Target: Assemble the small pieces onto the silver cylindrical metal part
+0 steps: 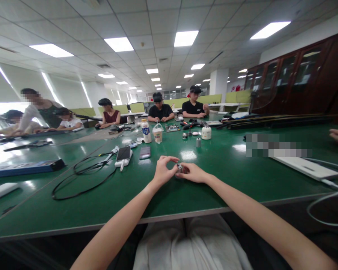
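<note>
Sadly, that pale bottle's (147,140) blue label (145,131) is unreadable. Left hand (163,171) and right hand (196,173) pinch a small silver metal cylinder (179,167).

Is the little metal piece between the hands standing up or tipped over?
Upright, it seems: the metal piece shows its end facing up, between left hand and right hand.

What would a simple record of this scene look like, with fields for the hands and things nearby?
Surface: glossy green tabletop
Piece in hand: small silvery metal cylinder
Right hand: thumb and fingers around the piece
Left hand: curved at the piece's left side; grip unclear
Beyond the hands: upright grey metal cylinder; rounded white jar
Drinks: clear cup with a straw; bottle with a blue-and-white label
Left of the hands: flat dark phone; white device with a dark screen
</note>
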Demonstrator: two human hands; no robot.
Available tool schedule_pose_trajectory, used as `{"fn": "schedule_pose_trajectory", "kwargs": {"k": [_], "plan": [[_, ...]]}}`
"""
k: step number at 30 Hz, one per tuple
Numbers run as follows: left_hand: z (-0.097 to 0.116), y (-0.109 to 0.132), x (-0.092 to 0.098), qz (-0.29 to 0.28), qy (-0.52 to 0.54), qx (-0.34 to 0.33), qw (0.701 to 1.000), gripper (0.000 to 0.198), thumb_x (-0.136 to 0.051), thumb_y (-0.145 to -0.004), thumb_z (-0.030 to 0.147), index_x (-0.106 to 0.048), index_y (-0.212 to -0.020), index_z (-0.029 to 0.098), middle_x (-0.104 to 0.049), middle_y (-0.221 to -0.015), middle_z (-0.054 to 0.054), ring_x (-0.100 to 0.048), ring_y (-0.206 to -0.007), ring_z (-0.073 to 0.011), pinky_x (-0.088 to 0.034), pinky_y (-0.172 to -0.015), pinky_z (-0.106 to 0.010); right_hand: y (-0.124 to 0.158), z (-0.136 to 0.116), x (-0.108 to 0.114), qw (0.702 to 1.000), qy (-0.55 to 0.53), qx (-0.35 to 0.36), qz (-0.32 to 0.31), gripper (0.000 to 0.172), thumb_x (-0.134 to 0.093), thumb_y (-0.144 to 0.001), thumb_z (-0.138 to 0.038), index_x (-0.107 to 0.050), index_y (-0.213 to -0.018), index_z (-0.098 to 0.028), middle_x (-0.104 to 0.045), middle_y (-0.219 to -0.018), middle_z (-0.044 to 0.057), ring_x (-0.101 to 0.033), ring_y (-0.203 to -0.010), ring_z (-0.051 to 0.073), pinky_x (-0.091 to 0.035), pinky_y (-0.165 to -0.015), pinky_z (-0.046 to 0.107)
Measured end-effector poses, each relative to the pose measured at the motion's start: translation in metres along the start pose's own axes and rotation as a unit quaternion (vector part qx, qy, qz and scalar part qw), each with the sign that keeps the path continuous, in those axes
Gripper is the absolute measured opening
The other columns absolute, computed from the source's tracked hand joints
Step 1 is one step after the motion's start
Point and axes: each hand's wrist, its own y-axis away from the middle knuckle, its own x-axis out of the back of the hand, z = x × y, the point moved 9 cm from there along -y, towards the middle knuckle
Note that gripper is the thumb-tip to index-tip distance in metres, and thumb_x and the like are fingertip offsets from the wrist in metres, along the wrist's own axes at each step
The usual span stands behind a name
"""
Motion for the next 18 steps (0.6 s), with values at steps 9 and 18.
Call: {"fn": "schedule_pose_trajectory", "kwargs": {"k": [9,18], "plan": [[0.000,0.001,-0.004,-0.028,0.020,0.002,0.999,0.025,-0.065,-0.075,0.011,-0.069,-0.097,0.023,-0.077,-0.087,0.000,-0.067,-0.097,-0.0234,-0.048,-0.095,-0.041,0.000,0.000,0.001,1.000,-0.001,-0.001,0.002,0.040,-0.063,-0.083,-0.055,-0.062,-0.096,-0.018,-0.058,-0.069,-0.002,-0.049,-0.061,0.013,-0.034,-0.055,0.023],[-0.007,0.002,-0.011,-0.046,0.075,0.019,0.996,0.025,-0.062,-0.077,0.011,-0.066,-0.100,0.019,-0.077,-0.093,-0.004,-0.073,-0.089,-0.0200,-0.056,-0.088,-0.034,-0.001,0.001,0.000,1.000,0.000,0.000,0.004,0.039,-0.064,-0.083,-0.054,-0.060,-0.094,-0.017,-0.057,-0.068,-0.002,-0.049,-0.060,0.013,-0.034,-0.055,0.023]]}}
